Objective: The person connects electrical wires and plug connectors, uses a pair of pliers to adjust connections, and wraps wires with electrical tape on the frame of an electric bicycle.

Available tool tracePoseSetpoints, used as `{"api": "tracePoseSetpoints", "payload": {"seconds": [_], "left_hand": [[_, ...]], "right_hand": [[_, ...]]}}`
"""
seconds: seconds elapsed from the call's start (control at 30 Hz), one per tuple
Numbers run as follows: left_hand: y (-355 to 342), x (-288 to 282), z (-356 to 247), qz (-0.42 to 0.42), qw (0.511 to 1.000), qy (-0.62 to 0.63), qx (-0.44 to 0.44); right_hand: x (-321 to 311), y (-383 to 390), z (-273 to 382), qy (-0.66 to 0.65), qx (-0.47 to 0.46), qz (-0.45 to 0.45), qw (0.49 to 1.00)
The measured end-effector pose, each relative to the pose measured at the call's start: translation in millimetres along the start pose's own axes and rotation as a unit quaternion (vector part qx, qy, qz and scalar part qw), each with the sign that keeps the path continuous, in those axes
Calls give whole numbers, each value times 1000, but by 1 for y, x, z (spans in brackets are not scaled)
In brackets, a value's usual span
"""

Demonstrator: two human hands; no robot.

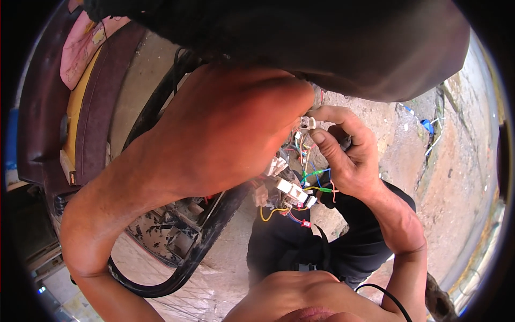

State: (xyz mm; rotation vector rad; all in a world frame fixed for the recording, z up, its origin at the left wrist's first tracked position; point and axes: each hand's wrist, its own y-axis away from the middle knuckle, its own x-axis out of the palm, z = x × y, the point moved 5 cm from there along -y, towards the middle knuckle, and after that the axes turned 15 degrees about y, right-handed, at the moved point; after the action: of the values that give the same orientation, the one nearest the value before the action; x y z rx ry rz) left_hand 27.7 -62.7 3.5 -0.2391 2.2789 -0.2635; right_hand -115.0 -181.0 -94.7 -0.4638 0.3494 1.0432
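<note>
Wiring at close range, seen from above. The right hand, at the right of the cluster, pinches a small white plastic connector between thumb and forefinger. The left hand reaches in from the left, its fingers hidden; whether it grasps anything cannot be told. The connector lies at the far end of the wiring. On the near side, above the black trousers, hang a white rectangular plastic connector block, a thin yellow insulated wire, a green-sleeved wire joint and a small red plastic plug. To the left runs a curved black tubular frame; to the right lies grey-brown cracked ground.

Likely faults: pulling on the thin leads rather than the connector body could draw a wire from its terminal; the crowding of similar white housings could lead to a mismatched pair; and loose leads hanging close together could snag on the fingers or, if any end is bare, touch and short.
</note>
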Motion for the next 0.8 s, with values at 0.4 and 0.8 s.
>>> {"api": "tracePoseSetpoints", "payload": {"seconds": [0.4,0.8], "left_hand": [[0,2,-2,-30,999,13,38],[0,5,1,-30,999,2,37]], "right_hand": [[1,2,1,12,26,12,1000],[1,4,4,36,4,-1,999]]}}
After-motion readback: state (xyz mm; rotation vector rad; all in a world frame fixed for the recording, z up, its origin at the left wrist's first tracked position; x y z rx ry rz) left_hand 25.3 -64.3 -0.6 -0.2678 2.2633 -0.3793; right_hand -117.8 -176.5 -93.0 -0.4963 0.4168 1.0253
